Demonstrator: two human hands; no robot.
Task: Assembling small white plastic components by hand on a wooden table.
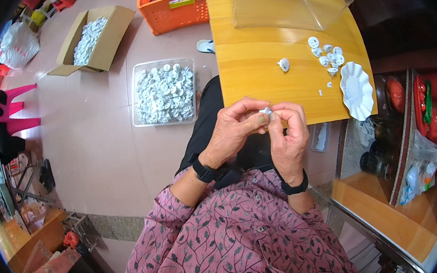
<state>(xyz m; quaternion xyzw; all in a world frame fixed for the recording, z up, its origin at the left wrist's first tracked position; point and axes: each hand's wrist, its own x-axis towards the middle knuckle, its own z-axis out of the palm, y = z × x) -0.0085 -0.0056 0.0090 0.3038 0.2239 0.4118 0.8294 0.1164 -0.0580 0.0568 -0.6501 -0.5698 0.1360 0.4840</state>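
Both hands meet at the near edge of the yellow wooden table [256, 88]. Between their fingertips is a small white plastic part [266, 111], mostly covered by the fingers. My left hand [236, 127] pinches it from the left with thumb and forefinger. From the right, my right hand [287, 130] closes thumb and fingers on the same part. Just beyond, one white round plastic piece with a stem [284, 65] lies alone on the table. Several similar white round pieces [331, 58] lie in a group farther right, with tiny white bits [329, 85] nearby.
A white scalloped dish [356, 91] sits at the table's right edge; a clear plastic box [290, 3] stands at the back. On the floor to the left are a clear tub of white pieces [164, 92], a cardboard box [109, 44] and an orange crate [172, 14]. Shelves [376, 195] stand right.
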